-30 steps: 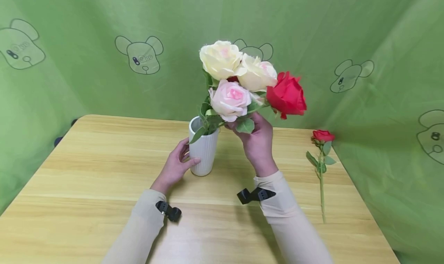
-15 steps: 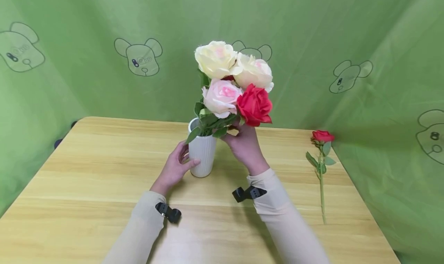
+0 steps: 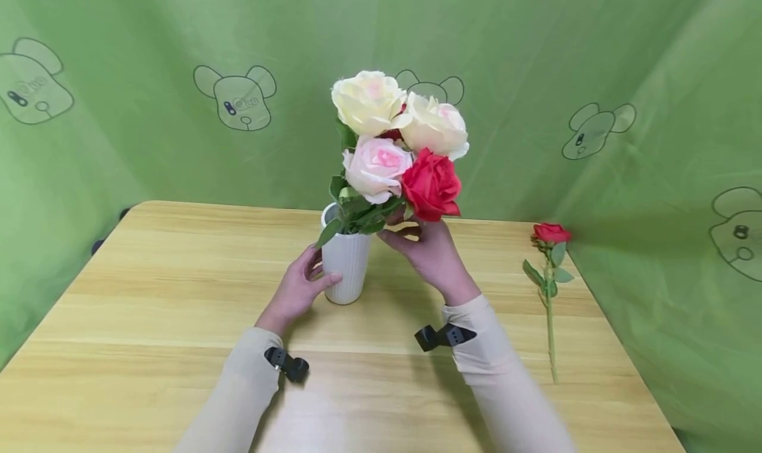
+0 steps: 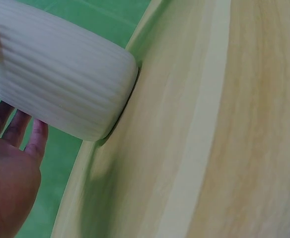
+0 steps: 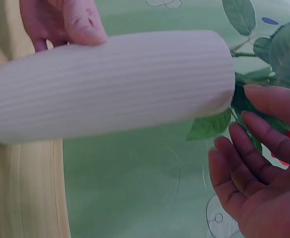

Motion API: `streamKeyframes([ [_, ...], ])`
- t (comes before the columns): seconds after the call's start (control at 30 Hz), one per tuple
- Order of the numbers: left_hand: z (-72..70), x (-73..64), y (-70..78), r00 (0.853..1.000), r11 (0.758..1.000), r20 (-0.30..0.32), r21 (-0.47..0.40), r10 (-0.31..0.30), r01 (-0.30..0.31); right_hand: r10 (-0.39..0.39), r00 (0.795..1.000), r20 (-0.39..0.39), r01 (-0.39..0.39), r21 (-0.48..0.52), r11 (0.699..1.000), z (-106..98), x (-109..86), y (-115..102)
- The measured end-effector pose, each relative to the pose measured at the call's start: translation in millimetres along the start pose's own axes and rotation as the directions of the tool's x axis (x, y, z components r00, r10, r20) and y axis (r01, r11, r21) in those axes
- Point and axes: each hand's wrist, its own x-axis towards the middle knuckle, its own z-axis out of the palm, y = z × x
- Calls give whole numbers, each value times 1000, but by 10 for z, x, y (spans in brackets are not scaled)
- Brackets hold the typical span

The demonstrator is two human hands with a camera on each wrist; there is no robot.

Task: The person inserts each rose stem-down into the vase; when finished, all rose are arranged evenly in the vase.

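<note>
A white ribbed vase [image 3: 351, 268] stands upright on the table. My left hand [image 3: 297, 284] holds its left side, thumb on the front and fingers around the back. Out of the vase rise two cream roses [image 3: 369, 102], a pink rose [image 3: 378, 168] and a red rose [image 3: 431, 185]. More red petals show between the heads, mostly hidden. My right hand [image 3: 434, 258] is beside the rim, under the red rose. In the right wrist view its loosely bent fingers [image 5: 242, 163] stand apart near green leaves [image 5: 212, 126], with no stem seen between them.
Another red rose [image 3: 550, 235] lies on the right of the wooden table [image 3: 178, 294], its stem toward the near edge. A green curtain [image 3: 309, 36] with printed bear heads hangs close behind the table and along both sides.
My right hand has carried the red rose left and slightly down into the bunch. It has then drawn back slightly right, fingers loosened. The left hand stays on the vase.
</note>
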Motion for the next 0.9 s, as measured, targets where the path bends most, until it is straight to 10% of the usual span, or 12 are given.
streamKeyframes([
  [0.37,-5,2,5,1000,1000,14,-17,9,-9,112,993,35,-104,-172,980,-433,-161,173],
  [0.9,-28,4,34,1000,1000,26,-12,3,-3,299,949,-98,-312,-405,859,-1368,-590,611],
])
